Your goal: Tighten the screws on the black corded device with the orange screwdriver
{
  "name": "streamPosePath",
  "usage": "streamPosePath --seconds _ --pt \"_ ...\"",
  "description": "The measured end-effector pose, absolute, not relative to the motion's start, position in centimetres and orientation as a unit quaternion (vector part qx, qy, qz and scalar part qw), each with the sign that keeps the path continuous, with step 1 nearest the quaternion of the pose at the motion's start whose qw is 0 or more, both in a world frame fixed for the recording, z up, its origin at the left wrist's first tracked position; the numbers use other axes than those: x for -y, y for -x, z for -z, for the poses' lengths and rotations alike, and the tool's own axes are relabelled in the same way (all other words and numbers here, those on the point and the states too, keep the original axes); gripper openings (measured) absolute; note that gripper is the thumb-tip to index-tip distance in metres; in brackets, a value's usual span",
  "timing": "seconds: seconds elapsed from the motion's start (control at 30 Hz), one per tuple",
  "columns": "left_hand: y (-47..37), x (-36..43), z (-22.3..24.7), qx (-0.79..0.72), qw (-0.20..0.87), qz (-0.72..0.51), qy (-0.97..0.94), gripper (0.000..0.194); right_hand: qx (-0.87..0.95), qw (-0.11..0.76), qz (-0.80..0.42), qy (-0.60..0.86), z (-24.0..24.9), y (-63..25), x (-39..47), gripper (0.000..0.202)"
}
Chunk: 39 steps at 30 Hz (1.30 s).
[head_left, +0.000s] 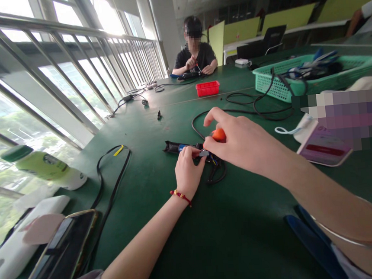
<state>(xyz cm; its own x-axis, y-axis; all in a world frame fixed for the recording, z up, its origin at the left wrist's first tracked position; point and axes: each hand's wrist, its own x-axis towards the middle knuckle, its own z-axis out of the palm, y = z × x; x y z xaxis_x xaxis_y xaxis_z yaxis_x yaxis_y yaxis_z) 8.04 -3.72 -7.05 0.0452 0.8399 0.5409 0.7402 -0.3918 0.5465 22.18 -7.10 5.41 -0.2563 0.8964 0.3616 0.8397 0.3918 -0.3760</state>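
Observation:
My left hand (188,169) is closed at the middle of a long black housing (173,147) lying on the green table. Its thumb and fingers pinch a small grey piece (203,153) against the housing. Thin coloured wires (213,158) and a blue part (182,147) show in the housing. My right hand (241,139) is closed around an orange-handled screwdriver (218,135) just above, the handle partly covered by the fingers. Its tip is hidden near the grey piece. A black cord (195,123) loops around behind the housing.
A green basket (274,86) with tools and cords stands right, near a phone (325,144). A small red bin (207,89) sits farther back. Across the table a person (194,52) works. Left are a bottle (45,165), another phone (57,255) and a railing (65,30). Blue handles (308,237) lie under my right forearm.

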Motion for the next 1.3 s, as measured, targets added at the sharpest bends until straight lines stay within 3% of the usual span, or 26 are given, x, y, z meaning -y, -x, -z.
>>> streamPosePath --seconds 0.23,0.37,0.43,0.57,0.67,0.77,1.0,1.13,1.3 --pt "-8.07 3.75 6.96 -0.554 0.064 -0.416 -0.718 0.013 0.784 0.267 -0.065 0.557 -5.30 -22.15 6.96 0.033" --pt "-8.04 3.75 6.94 -0.557 0.066 -0.414 -0.717 0.015 0.785 0.270 -0.039 0.557 -5.34 -22.20 6.97 0.020" --pt "-8.03 3.75 6.92 -0.556 0.069 -0.416 -0.716 0.016 0.788 0.272 -0.032 0.552 -5.39 -22.19 7.06 0.029" --pt "-8.04 3.79 6.87 -0.557 0.066 -0.414 -0.717 0.015 0.787 0.262 -0.043 0.556 -5.53 -22.15 7.14 0.025" --pt "-8.05 3.80 6.87 -0.559 0.064 -0.410 -0.718 0.013 0.789 0.255 -0.049 0.557 -5.58 -22.17 7.10 0.033" --pt "-8.04 3.77 6.93 -0.560 0.065 -0.411 -0.717 0.014 0.791 0.263 -0.041 0.552 -5.54 -22.16 7.07 0.019" --pt "-8.08 3.79 6.94 -0.554 0.056 -0.409 -0.723 0.016 0.790 0.255 -0.060 0.554 -5.42 -21.94 7.08 0.038" --pt "-8.06 3.82 6.93 -0.559 0.056 -0.407 -0.720 0.015 0.789 0.264 -0.042 0.554 -5.39 -21.97 6.99 0.024" --pt "-7.95 3.78 7.11 -0.557 0.059 -0.408 -0.721 0.019 0.795 0.278 -0.041 0.538 -5.14 -21.90 6.89 0.035"
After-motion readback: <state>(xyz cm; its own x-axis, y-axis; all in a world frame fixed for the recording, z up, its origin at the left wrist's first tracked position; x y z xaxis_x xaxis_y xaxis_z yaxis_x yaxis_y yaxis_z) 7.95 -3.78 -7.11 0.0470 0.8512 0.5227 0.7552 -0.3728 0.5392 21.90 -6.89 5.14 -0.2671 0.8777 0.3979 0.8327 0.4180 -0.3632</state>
